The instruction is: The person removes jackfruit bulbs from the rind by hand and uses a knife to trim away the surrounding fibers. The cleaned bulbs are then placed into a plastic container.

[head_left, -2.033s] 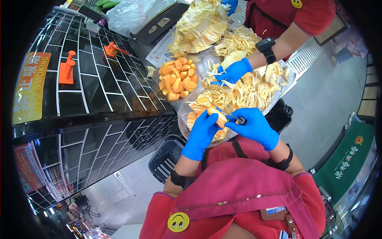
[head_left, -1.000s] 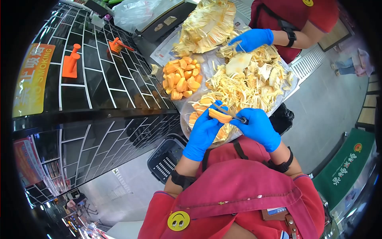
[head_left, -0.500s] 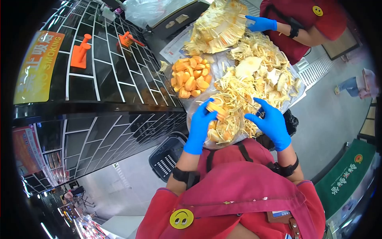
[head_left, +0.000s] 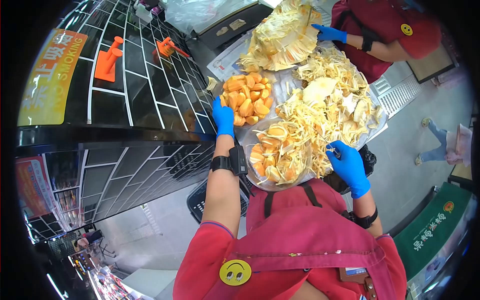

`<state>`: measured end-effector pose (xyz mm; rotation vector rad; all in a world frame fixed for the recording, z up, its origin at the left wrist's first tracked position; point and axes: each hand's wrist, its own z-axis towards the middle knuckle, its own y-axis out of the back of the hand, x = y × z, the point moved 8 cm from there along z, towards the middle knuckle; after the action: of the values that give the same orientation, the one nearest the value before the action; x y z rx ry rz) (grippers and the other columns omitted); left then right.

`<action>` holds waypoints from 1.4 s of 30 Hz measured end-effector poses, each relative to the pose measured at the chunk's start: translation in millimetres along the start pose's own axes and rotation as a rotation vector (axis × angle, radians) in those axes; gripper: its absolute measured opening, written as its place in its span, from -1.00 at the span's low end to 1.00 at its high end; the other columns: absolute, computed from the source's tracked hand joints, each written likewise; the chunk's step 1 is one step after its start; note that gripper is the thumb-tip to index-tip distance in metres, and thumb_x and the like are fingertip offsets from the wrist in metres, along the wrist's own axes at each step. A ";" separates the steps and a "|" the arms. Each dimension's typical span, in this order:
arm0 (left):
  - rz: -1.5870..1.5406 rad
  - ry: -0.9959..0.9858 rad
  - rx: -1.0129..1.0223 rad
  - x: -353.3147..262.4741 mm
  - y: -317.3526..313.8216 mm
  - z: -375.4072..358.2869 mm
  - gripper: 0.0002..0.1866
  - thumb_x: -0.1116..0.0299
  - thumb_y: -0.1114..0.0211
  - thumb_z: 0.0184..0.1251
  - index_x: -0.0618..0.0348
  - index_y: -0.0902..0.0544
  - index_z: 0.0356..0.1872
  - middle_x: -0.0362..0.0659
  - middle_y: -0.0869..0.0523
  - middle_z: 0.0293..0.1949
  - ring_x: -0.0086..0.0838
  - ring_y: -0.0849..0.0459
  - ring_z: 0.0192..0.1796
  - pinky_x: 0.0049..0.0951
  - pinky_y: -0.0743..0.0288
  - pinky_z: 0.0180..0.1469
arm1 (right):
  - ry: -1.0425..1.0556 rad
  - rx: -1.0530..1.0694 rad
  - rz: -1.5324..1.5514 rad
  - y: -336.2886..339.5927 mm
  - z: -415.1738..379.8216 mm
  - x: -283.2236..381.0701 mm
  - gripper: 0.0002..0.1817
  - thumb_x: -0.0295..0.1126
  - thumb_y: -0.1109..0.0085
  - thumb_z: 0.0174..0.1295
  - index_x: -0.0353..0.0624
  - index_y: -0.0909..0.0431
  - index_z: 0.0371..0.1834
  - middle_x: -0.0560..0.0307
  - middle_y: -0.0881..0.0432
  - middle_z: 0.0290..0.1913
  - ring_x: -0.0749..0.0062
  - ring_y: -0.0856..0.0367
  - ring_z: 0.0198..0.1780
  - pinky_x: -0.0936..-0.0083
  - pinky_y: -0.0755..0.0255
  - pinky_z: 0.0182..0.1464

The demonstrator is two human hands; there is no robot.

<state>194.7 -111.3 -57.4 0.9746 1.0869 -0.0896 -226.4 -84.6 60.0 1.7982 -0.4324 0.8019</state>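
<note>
My left hand (head_left: 223, 119), in a blue glove, is at the near left edge of a clear bowl heaped with peeled orange jackfruit pods (head_left: 246, 104). Its fingertips reach the pods; whether a pod is between them is hidden. My right hand (head_left: 349, 169), also blue-gloved, is curled beside the strips of jackfruit fibre, its fingers closed around a thin, dark object too small to name. Between my hands, close to my apron, a clear bowl (head_left: 254, 181) contains orange pods mixed with pale fibre. Jackfruit fibre and rag (head_left: 345, 107) cover the table beyond.
A large jackfruit piece (head_left: 282, 37) is at the far end, with a co-worker's gloved hand (head_left: 330, 33) against it. A black tiled wall (head_left: 165, 85) with orange hooks (head_left: 108, 61) borders the left. Below the table is a dark basket (head_left: 197, 200).
My left hand has moved left and away from me, carrying a jackfruit pod from the near bowl to the pod bowl. My right hand has shifted slightly nearer me, fingers more curled.
</note>
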 end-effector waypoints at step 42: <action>-0.686 0.228 0.897 -126.9 4.6 -200.2 -0.52 0.55 -0.37 -0.05 0.25 -0.42 -0.03 -0.14 -0.56 -0.12 -0.45 -0.57 -0.08 -0.48 -0.47 -0.02 | 0.082 0.372 0.547 -80.7 23.3 45.1 -0.59 -0.14 -0.33 -0.04 -0.30 -0.52 -0.35 0.15 -0.50 -0.54 0.57 -0.40 -0.48 0.56 -0.35 -0.39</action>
<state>-7.6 -16.1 21.6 1.3664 1.6003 -1.1250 -136.2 -72.9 31.7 2.0022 -0.7790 1.4047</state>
